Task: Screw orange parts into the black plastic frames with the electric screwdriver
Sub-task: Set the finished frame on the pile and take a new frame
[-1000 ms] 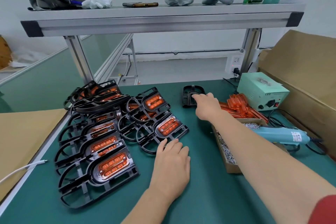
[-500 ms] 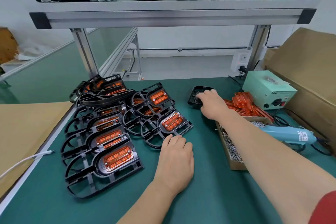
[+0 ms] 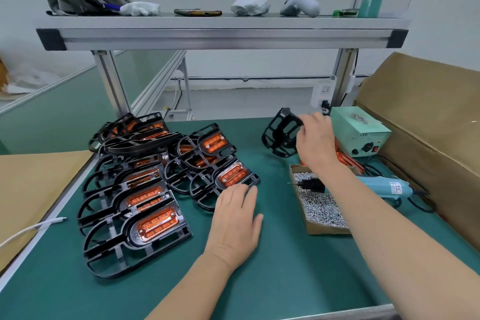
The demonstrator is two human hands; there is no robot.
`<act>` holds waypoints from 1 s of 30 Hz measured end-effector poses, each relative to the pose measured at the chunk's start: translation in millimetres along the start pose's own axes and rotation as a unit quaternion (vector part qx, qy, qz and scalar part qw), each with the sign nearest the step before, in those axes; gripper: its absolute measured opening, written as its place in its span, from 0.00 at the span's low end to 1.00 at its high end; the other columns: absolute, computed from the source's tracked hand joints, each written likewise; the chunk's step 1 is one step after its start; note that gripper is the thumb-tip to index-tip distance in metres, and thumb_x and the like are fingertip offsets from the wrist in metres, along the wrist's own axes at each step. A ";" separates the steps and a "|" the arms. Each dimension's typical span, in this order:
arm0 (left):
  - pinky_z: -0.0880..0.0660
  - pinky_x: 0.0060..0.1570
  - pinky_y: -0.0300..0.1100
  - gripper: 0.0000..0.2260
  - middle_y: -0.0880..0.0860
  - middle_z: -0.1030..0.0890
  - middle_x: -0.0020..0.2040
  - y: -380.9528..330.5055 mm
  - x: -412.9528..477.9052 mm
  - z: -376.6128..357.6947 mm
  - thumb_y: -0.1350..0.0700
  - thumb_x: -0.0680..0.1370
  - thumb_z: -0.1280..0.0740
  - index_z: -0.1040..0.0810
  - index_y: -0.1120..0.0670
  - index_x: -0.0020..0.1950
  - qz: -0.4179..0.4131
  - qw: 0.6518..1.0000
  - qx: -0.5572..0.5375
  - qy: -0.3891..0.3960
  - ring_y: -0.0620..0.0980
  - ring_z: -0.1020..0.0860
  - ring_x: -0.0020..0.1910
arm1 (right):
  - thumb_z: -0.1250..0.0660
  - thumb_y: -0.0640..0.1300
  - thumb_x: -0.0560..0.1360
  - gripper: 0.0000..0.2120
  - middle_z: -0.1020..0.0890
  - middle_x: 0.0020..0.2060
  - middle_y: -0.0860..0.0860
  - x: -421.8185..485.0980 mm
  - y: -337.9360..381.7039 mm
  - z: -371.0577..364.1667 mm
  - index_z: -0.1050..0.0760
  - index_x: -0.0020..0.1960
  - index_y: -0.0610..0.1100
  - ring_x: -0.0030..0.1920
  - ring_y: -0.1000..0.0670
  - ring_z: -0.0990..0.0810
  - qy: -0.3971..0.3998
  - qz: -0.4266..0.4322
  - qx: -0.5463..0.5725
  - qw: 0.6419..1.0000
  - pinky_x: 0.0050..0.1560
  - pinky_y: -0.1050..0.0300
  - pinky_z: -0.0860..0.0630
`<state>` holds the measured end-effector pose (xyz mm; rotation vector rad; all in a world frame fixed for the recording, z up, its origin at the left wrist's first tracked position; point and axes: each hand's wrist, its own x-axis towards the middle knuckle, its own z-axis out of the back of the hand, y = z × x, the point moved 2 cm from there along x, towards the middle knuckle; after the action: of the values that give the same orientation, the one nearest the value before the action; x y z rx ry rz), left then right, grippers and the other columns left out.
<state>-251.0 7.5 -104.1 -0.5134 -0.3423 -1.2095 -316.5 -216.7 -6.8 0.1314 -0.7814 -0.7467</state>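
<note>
Far left: finished frames [image 3: 145,189] with orange inserts, heaped on the tabletop [image 3: 285,267]. Left grip [image 3: 235,221] released, lying flat, fingertips at the edge of the nearest finished frame; position unchanged. Right grip [image 3: 315,141] now pinches the empty black frame [image 3: 279,135] by its rim. The frame lay flat a second ago and is now tilted up, clear of the tabletop. Orange parts [image 3: 346,160] sit behind the wrist. Screw box [image 3: 319,205] and electric screwdriver [image 3: 384,186] untouched, right. Judgement: new cycle starting; an orange part goes in next.

The bench mat [image 3: 285,273] is deep green. Towards nine o'clock, black frames [image 3: 166,238] hold translucent orange parts [image 3: 158,223]. At one o'clock a lone frame [image 3: 279,135] is plain black. Around three o'clock: a mint-green power box [image 3: 361,127], a pale blue screwdriver [image 3: 384,186], and silvery screws [image 3: 319,206] in a brown cardboard tray [image 3: 327,229].
</note>
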 end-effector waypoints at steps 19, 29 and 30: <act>0.51 0.77 0.53 0.54 0.55 0.49 0.80 15.3 -20.4 17.6 0.27 0.65 0.34 0.55 0.48 0.81 0.104 0.983 -0.096 -0.117 0.54 0.52 0.80 | 0.35 0.32 0.76 0.11 0.18 0.51 0.44 -134.4 17.6 4.6 0.26 0.52 0.46 0.51 0.43 0.19 0.127 -0.393 0.429 0.803 0.54 0.43 0.22; 0.52 0.77 0.57 0.56 0.50 0.33 0.73 17.5 -28.0 20.6 0.20 0.63 0.41 0.48 0.52 0.81 0.106 0.994 -0.009 0.011 0.50 0.38 0.75 | 0.38 0.38 0.78 0.10 0.20 0.47 0.49 -154.0 32.9 16.1 0.32 0.57 0.48 0.50 0.43 0.22 0.161 -0.224 0.146 0.950 0.48 0.51 0.30; 0.51 0.76 0.57 0.55 0.50 0.30 0.69 17.2 -28.8 21.4 0.20 0.63 0.40 0.45 0.52 0.80 0.100 0.995 -0.006 0.007 0.50 0.35 0.72 | 0.38 0.39 0.79 0.09 0.20 0.48 0.48 -155.4 35.7 18.0 0.32 0.58 0.47 0.50 0.42 0.22 0.160 -0.203 0.114 0.959 0.47 0.50 0.29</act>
<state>-243.6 46.6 -104.3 -0.5366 -0.2647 -1.0204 -381.9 -85.8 -72.6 0.6215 -0.5315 -0.9900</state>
